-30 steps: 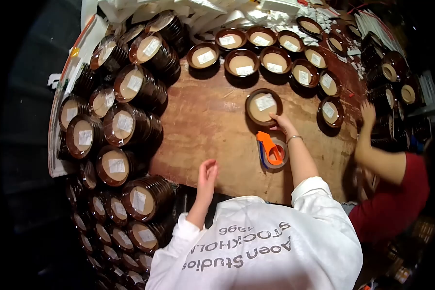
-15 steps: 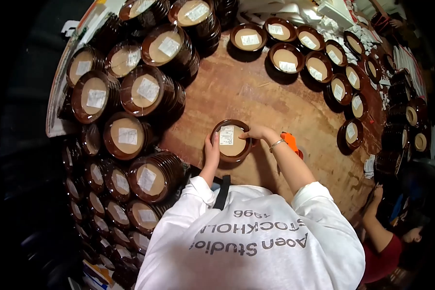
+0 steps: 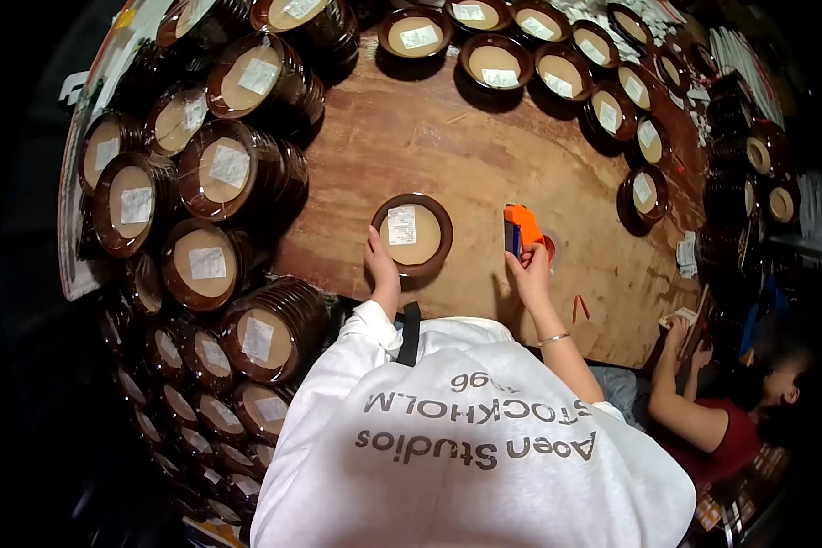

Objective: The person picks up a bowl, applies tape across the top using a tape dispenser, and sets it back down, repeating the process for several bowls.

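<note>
Centrally, one brown dish (image 3: 412, 236) lay on the wooden surface (image 3: 484, 155); left hand (image 3: 381, 265) fingers clasped its near rim. Right of dish, right hand (image 3: 530, 270) fingers grasped an orange tape dispenser (image 3: 522, 226).

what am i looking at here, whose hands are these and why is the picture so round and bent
There is no machine here. A camera on a person's head looks down at their own two hands, and its wide lens bends the edges. The white top at the bottom belongs to that person.

Their left hand touches the rim of a single brown bowl with a white label inside. Their right hand grips an orange tape dispenser.

Both sit on a wooden table. Wrapped stacks of bowls crowd its left side, and a row of single bowls lines the far edge. The second person, in red at the lower right, is someone else.
</note>
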Demonstrator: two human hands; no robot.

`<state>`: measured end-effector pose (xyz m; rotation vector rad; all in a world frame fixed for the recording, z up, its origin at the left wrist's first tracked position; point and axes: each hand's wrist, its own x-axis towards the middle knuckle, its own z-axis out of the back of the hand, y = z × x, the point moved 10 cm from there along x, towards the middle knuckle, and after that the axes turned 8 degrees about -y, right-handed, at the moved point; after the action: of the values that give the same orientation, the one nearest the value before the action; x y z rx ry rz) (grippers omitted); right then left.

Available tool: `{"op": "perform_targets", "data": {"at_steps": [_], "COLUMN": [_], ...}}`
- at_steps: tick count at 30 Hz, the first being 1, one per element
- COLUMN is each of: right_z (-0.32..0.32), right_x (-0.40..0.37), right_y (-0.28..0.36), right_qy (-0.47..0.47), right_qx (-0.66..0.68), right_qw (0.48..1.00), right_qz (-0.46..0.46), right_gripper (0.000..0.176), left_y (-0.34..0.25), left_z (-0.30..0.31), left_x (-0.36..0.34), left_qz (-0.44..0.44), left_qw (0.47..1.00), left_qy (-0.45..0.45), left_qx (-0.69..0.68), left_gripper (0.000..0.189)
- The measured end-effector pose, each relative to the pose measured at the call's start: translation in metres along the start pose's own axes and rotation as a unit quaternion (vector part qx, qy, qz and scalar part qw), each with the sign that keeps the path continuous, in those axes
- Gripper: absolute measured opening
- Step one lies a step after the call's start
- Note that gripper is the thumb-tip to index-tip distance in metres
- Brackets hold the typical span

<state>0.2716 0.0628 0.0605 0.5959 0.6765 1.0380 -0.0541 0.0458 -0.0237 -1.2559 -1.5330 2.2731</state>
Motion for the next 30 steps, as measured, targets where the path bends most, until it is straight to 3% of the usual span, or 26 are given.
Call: {"op": "perform_targets", "data": {"at_steps": [1, 3, 5, 6, 8, 9, 11, 14, 15, 17, 19, 21, 23, 25, 26, 27, 30], "right_z": [0.010, 0.005, 0.007, 0.006, 0.018, 0.020, 0.010, 0.000, -0.003, -0.003, -0.004, -0.001, -0.002, 0.005, 0.009, 0.009, 0.009], "right_x": [-0.006, -0.007, -0.007, -0.009, -0.010, -0.003, -0.002, 0.006, 0.003, 0.009, 0.012, 0.012, 0.015, 0.017, 0.020, 0.023, 0.037], "right_y": [-0.002, -0.013, 0.006, 0.006, 0.015, 0.016, -0.007, -0.016, -0.021, -0.019, -0.020, -0.019, -0.032, -0.030, -0.027, -0.031, -0.050], "right_qy": [-0.046, -0.030, -0.089, -0.094, -0.183, -0.190, -0.104, -0.092, -0.078, -0.068, -0.053, -0.036, -0.003, -0.013, -0.031, -0.031, -0.031], "right_qx": [-0.046, -0.080, -0.149, -0.148, -0.203, -0.202, -0.201, -0.207, -0.216, -0.229, -0.227, -0.210, -0.162, -0.153, -0.145, -0.143, -0.079], "right_qw": [0.998, 0.996, 0.980, 0.980, 0.956, 0.955, 0.973, 0.973, 0.972, 0.969, 0.970, 0.975, 0.987, 0.988, 0.989, 0.989, 0.996], "right_qz": [0.028, 0.006, 0.093, 0.091, 0.102, 0.106, 0.036, 0.052, 0.051, 0.060, 0.064, 0.059, -0.018, 0.002, 0.021, 0.018, -0.007], "right_gripper": [0.038, 0.039, 0.044, 0.044, 0.049, 0.049, 0.052, 0.051, 0.051, 0.048, 0.046, 0.043, 0.043, 0.043, 0.042, 0.042, 0.041], "left_y": [0.001, 0.004, 0.001, -0.002, -0.001, 0.002, 0.015, -0.010, -0.013, -0.015, -0.014, 0.006, 0.004, -0.003, 0.003, -0.010, 0.025], "left_z": [0.001, 0.001, 0.002, 0.004, 0.002, -0.002, 0.007, 0.010, 0.020, 0.004, 0.006, 0.003, 0.004, -0.001, 0.001, 0.000, 0.003], "left_x": [-0.001, 0.001, 0.003, 0.003, 0.001, 0.001, 0.010, 0.012, 0.008, -0.005, 0.000, 0.011, 0.012, 0.007, -0.006, -0.021, -0.028], "left_qz": [0.005, -0.005, -0.025, -0.043, -0.028, -0.008, -0.016, -0.206, -0.202, -0.182, -0.206, -0.134, -0.163, -0.182, -0.078, -0.078, 0.092], "left_qw": [1.000, 0.999, 0.998, 0.998, 0.998, 0.997, 0.998, 0.968, 0.968, 0.931, 0.921, 0.939, 0.942, 0.950, 0.969, 0.969, 0.976], "left_qy": [-0.007, -0.014, -0.037, -0.044, -0.037, -0.038, -0.016, 0.002, -0.007, 0.109, 0.088, 0.117, 0.103, 0.146, 0.157, 0.158, 0.174], "left_qx": [-0.030, -0.038, -0.047, -0.006, -0.036, -0.067, -0.059, 0.144, 0.147, 0.298, 0.318, 0.296, 0.276, 0.206, 0.172, 0.175, 0.089], "left_gripper": [0.060, 0.059, 0.058, 0.057, 0.057, 0.058, 0.055, 0.053, 0.053, 0.050, 0.044, 0.041, 0.039, 0.039, 0.043, 0.043, 0.065]}}
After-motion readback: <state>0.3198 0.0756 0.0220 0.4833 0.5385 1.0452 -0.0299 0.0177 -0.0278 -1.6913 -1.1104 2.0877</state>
